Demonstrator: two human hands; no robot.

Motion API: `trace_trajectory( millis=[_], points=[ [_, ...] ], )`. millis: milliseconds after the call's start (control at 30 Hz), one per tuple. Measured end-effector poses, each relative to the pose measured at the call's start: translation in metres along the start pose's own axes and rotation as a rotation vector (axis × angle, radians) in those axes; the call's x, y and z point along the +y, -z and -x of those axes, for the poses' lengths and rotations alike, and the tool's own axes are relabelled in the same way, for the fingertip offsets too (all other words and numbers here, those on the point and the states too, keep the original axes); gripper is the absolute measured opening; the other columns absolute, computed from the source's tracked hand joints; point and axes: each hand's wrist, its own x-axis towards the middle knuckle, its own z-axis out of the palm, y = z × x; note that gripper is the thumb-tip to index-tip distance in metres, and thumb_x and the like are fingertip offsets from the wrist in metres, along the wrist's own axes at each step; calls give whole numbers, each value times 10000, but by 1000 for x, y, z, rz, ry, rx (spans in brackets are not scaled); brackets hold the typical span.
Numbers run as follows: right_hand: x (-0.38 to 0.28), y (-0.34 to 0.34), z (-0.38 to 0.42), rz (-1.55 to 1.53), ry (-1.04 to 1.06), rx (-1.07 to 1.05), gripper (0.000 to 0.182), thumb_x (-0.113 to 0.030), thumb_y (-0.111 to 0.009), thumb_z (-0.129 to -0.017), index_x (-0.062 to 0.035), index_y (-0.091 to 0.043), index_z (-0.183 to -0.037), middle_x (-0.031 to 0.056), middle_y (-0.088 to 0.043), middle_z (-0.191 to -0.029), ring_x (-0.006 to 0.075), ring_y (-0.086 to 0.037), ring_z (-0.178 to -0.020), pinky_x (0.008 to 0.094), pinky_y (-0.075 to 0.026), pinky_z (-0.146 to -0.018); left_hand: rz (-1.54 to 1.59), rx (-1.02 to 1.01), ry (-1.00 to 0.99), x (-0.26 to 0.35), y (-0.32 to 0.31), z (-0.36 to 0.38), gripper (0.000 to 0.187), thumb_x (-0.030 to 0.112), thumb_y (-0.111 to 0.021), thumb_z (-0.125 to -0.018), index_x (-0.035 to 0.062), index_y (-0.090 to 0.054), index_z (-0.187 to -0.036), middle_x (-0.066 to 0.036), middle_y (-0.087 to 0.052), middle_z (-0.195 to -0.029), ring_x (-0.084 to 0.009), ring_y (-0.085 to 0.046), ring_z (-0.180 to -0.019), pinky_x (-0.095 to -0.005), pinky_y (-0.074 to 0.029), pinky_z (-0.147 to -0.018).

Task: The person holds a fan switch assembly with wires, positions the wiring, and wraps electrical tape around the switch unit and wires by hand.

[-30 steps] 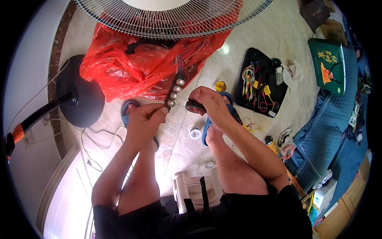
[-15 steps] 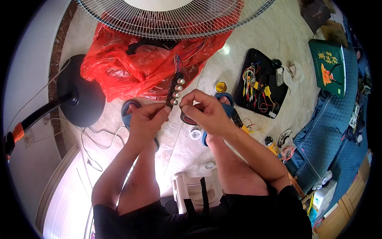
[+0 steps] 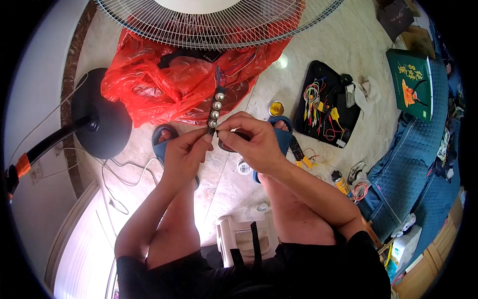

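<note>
My left hand (image 3: 185, 152) is closed, with thumb and fingers pinching the lower end of a narrow dark strip (image 3: 210, 119) that carries several round silver metal buttons in a row. Coloured wires (image 3: 218, 76) leave the strip's upper end. My right hand (image 3: 254, 142) is also closed, its thumb and forefinger pinched at the strip's lower end; whatever is between them is too small to make out. Below the right hand, a dark round object (image 3: 228, 145) is partly hidden. A small clear-lidded container (image 3: 244, 167) stands on the floor near it.
A fan (image 3: 219, 30) overhangs a red plastic bag (image 3: 149, 84). An open black case (image 3: 328, 104) holds clip leads. A tin with yellow contents (image 3: 276, 108), a multimeter-like black device (image 3: 297, 148) and a yellow bottle (image 3: 341, 182) lie right. The fan's black base (image 3: 102, 114) and cables are left.
My right hand has moved left and slightly down, so its fingertips now meet the strip's lower end. The strip has turned, showing its buttons more face-on.
</note>
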Motion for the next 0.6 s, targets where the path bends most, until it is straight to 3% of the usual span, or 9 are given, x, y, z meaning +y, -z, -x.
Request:
trace_trajectory(
  millis=[400,600],
  points=[
    [-11,-6,4,381,216,55,151,-4,-677,-853,8,-712,-999,66,-632,-957,92,-594,-851,209,-469,-695,62,32,52,6,-8,3,244,172,-569,-966,-8,-655,-1107,7,-609,-766,-36,-474,-577,-181,-377,-504],
    [-9,-5,5,351,227,72,159,-4,-678,-850,6,-703,-1006,46,-630,-958,70,-589,-811,199,-466,-671,66,3,109,10,-4,4,298,209,-604,-950,-22,-658,-1130,-13,-642,-799,-33,-511,-611,-179,-392,-512]
  ],
)
